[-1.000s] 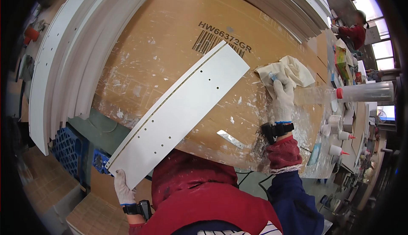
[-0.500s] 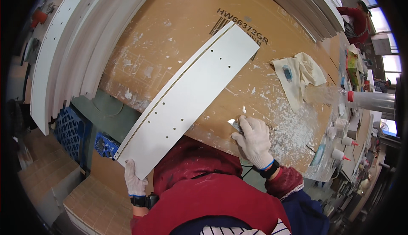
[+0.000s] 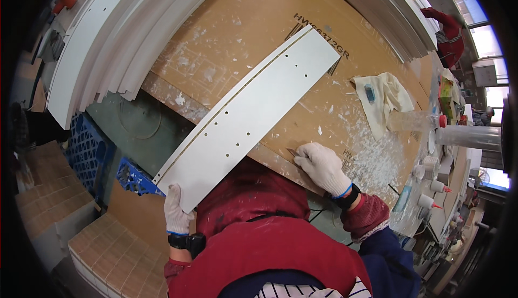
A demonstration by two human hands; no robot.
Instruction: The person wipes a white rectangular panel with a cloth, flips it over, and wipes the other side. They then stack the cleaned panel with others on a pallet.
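A long white panel (image 3: 264, 101) with a groove along one edge and several small drilled holes lies diagonally over the cardboard-covered table (image 3: 210, 44). Its near end juts past the table edge toward me. There my left hand (image 3: 177, 211), in a white knit glove, grips the corner, thumb on top and the other fingers hidden beneath. To the right of the panel, my gloved right hand (image 3: 322, 167) is closed in a pinch near the front table edge. A small thin flat blade (image 3: 293, 152) pokes out from its fingertips, mostly covered by the glove and apart from the panel.
Long white panels (image 3: 129, 39) stand stacked at the left, more (image 3: 377, 7) along the far right. A cream cloth (image 3: 391, 96) and white shavings (image 3: 367, 160) lie on the right. Glue bottles (image 3: 426, 201) stand beyond. Blue crates (image 3: 89, 155) sit low left. Another person (image 3: 448, 36) works far right.
My right hand has turned, so the blade that showed its shiny face now appears edge-on. The whole view has shifted slightly. My left hand keeps its grip on the panel's near end.
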